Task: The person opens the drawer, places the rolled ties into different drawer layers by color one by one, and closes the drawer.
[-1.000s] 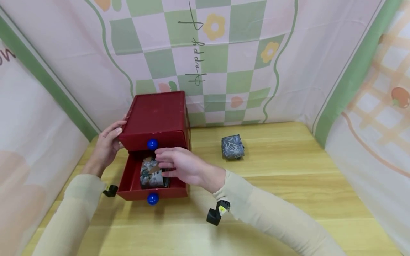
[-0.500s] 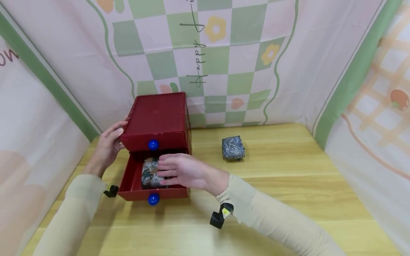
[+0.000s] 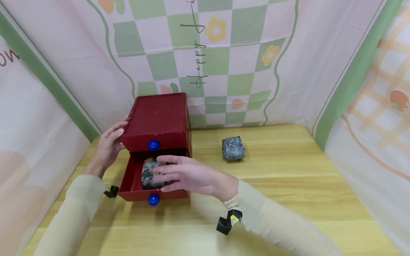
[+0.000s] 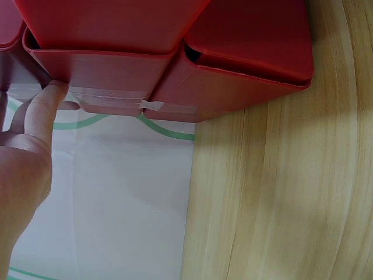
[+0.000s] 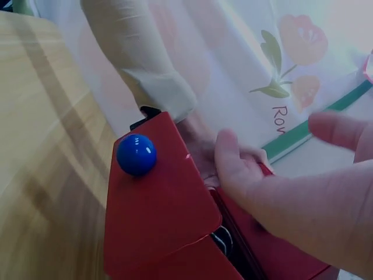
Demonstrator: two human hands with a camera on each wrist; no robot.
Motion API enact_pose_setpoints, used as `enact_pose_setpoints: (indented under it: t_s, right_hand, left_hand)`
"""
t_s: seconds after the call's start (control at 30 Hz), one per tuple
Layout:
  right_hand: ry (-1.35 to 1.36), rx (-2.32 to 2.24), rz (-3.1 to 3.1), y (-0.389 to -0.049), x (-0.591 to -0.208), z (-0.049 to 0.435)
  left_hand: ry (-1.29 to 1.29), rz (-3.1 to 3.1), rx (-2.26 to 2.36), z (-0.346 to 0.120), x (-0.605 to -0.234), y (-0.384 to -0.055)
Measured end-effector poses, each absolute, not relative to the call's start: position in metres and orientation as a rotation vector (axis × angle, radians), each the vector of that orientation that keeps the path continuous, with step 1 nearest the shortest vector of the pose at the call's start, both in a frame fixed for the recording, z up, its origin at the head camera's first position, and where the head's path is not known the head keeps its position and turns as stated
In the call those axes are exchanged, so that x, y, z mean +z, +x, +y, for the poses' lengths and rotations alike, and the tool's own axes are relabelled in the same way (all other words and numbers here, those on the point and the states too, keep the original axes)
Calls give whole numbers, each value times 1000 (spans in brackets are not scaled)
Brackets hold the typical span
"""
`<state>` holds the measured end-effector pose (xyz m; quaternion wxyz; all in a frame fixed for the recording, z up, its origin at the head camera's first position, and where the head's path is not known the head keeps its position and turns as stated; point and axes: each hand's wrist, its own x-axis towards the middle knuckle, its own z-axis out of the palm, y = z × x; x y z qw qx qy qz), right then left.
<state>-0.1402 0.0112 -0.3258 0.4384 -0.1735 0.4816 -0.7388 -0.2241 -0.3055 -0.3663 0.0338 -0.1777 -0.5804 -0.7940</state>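
Note:
A red two-drawer cabinet with blue ball knobs stands on the table, its lower drawer pulled out. Inside that drawer lies a grey, brown and green patterned packet, partly hidden behind my right hand. That hand hovers over the drawer with fingers spread and holds nothing. My left hand rests against the cabinet's left side. In the left wrist view, a straight finger of it touches the red wall. A grey-blue block with pale lines lies on the table to the right of the cabinet.
The wooden table is enclosed by patterned cloth at the back and both sides. The upper drawer, with its blue knob, is closed. The lower drawer's knob juts toward the front.
My right hand has drawn slightly right and toward the front, and its fingers have spread apart. The left hand, cabinet and packet stay in place; the head view shifts slightly.

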Motion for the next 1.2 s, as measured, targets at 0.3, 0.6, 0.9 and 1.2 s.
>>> enact_pose_setpoints:
  t_s: [0.3, 0.6, 0.9, 1.2]
  right_hand:
    - [-623, -1615, 1128, -125, -335, 17]
    - [-604, -1477, 1121, -113, -360, 8]
    - [-509, -1459, 1114, -107, -387, 2]
    - [-392, -1477, 1076, -102, -406, -10]
  left_hand:
    - [-537, -1802, -2437, -306, -367, -225]
    - [-532, -1801, -2437, -306, -367, -225]
    - [-535, -1788, -2444, -305, -367, -224]
    - [-531, -1788, -2444, -304, -366, -224]
